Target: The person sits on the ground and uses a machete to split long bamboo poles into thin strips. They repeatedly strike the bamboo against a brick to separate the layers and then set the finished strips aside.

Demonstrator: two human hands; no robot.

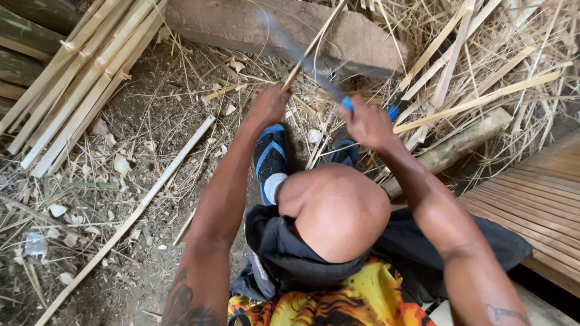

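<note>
The left hand (270, 104) is clenched around the lower end of a thin bamboo strip (311, 47), which rises from the fist up and to the right toward the grey stone block (314, 27) at the top of the dirt ground (151, 121). The right hand (368, 124) is closed on the blue handle (347, 104) of a long knife; its blade (290, 45) is blurred and slants up and to the left from the fist, crossing the strip just above the left hand. The two hands sit near each other, the strip's held end between them and slightly left. Below the hands are the person's feet in blue-and-black sandals (270, 160), and a bent knee (341, 211) nearer the camera. A bundle of split bamboo slats (78, 72) lies toward the top-left corner of the ground, one long slat (130, 217) runs diagonally across the left side, and a slatted wooden platform (538, 199) stands at the right edge.
</note>
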